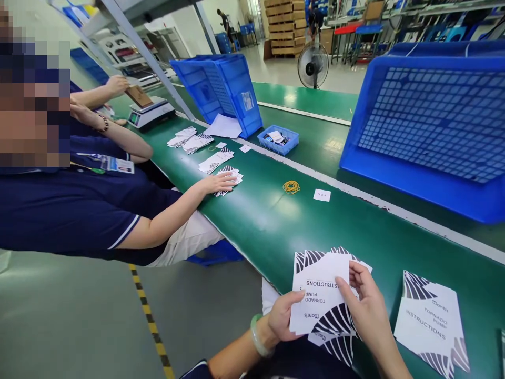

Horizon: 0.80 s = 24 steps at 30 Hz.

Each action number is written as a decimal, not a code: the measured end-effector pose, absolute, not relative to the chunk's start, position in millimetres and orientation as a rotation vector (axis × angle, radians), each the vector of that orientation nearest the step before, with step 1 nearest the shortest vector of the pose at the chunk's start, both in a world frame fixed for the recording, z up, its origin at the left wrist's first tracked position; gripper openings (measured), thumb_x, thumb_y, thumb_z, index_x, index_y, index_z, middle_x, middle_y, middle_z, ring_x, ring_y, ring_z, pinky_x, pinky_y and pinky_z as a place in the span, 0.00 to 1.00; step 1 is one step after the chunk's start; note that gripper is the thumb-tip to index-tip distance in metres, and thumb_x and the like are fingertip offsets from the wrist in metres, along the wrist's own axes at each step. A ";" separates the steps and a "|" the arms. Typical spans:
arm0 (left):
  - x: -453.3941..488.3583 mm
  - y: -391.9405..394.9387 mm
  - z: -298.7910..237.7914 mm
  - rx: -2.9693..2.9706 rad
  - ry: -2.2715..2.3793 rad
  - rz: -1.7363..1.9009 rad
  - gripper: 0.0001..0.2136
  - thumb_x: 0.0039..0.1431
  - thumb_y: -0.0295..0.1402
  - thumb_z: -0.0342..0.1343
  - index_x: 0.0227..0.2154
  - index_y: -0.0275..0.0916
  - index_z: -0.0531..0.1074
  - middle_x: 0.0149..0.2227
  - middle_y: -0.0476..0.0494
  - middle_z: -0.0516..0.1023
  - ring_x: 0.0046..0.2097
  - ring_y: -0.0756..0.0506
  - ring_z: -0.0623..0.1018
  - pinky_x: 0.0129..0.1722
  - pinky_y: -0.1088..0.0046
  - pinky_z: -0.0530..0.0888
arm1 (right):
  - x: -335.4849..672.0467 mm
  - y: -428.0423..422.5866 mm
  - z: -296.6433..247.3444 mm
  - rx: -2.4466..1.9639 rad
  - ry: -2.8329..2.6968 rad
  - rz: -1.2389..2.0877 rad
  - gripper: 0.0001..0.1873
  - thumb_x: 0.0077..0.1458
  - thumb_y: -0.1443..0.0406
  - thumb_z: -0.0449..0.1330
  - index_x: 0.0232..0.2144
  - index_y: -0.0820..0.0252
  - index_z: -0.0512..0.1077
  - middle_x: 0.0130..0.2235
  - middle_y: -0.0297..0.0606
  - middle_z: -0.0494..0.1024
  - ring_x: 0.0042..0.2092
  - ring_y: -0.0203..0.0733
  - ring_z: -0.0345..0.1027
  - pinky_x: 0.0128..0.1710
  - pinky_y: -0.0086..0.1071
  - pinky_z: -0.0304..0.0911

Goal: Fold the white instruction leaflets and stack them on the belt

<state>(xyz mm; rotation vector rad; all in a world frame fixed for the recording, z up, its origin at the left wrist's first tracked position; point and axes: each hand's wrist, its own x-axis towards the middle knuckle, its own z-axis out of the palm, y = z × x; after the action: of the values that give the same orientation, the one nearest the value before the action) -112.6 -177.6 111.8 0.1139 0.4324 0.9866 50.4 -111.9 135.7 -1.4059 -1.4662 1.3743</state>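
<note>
A fanned stack of white instruction leaflets [321,287] with black striped corners is held at the near edge of the green table [276,221]. My left hand [283,315], with a pale green bangle on the wrist, grips the stack's lower left corner. My right hand [365,305] pinches the stack from the right, fingers curled over the top sheets. To the right, a second pile of the same leaflets [430,321] lies flat on the table.
A co-worker on the left rests a hand [220,182] on leaflets, with more piles beyond. Yellow rubber bands [291,187], a small white slip [322,195], a small blue tray [278,139], big blue crates [430,131], a scale [150,111] and a fan [313,65] stand around.
</note>
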 end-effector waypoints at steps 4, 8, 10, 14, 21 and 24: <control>-113.7 -172.4 116.7 0.082 0.402 0.985 0.19 0.53 0.36 0.53 0.45 0.30 0.73 0.43 0.36 0.78 0.51 0.40 0.73 0.57 0.64 0.58 | 56.1 -113.7 136.8 -1.372 -1.318 1.450 0.16 0.54 0.56 0.57 0.43 0.56 0.65 0.44 0.41 0.71 0.43 0.44 0.66 0.44 0.37 0.63; -114.7 -167.6 124.9 0.068 0.407 1.011 0.19 0.52 0.34 0.54 0.45 0.29 0.73 0.42 0.36 0.78 0.50 0.38 0.73 0.57 0.62 0.58 | 54.7 -114.4 140.4 -1.355 -1.182 1.520 0.16 0.54 0.56 0.58 0.43 0.57 0.67 0.44 0.41 0.73 0.43 0.44 0.67 0.43 0.36 0.64; -115.6 -166.6 125.2 0.070 0.425 1.012 0.19 0.51 0.35 0.55 0.45 0.28 0.72 0.41 0.35 0.78 0.50 0.38 0.73 0.56 0.61 0.59 | 54.1 -114.3 139.5 -1.334 -1.108 1.547 0.18 0.54 0.56 0.58 0.45 0.57 0.66 0.45 0.42 0.73 0.44 0.45 0.67 0.43 0.35 0.64; -119.0 -164.3 125.2 0.060 0.459 1.059 0.21 0.53 0.35 0.52 0.47 0.27 0.70 0.44 0.33 0.76 0.52 0.37 0.72 0.57 0.60 0.58 | 67.9 -108.4 141.6 -1.356 -1.072 1.455 0.17 0.55 0.57 0.57 0.46 0.56 0.65 0.43 0.41 0.74 0.43 0.45 0.69 0.38 0.34 0.65; -136.4 -155.8 139.9 0.117 0.390 1.146 0.32 0.55 0.41 0.42 0.59 0.25 0.52 0.56 0.24 0.63 0.55 0.29 0.66 0.57 0.48 0.52 | 99.5 -83.8 191.9 -1.076 -2.185 0.563 0.08 0.52 0.70 0.50 0.26 0.55 0.67 0.34 0.35 0.73 0.47 0.50 0.63 0.49 0.46 0.50; -144.7 -154.4 140.6 0.122 0.417 1.197 0.31 0.55 0.36 0.42 0.61 0.27 0.48 0.55 0.26 0.65 0.56 0.31 0.65 0.57 0.49 0.53 | 80.2 -80.8 181.3 -0.957 -2.635 0.423 0.12 0.49 0.74 0.49 0.23 0.56 0.68 0.34 0.37 0.73 0.49 0.51 0.62 0.49 0.48 0.50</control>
<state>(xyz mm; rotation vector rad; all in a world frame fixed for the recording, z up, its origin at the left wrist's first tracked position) -144.7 -154.4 140.6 0.1223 0.4167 1.1973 80.2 -80.8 181.3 -0.9566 -2.6348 0.4233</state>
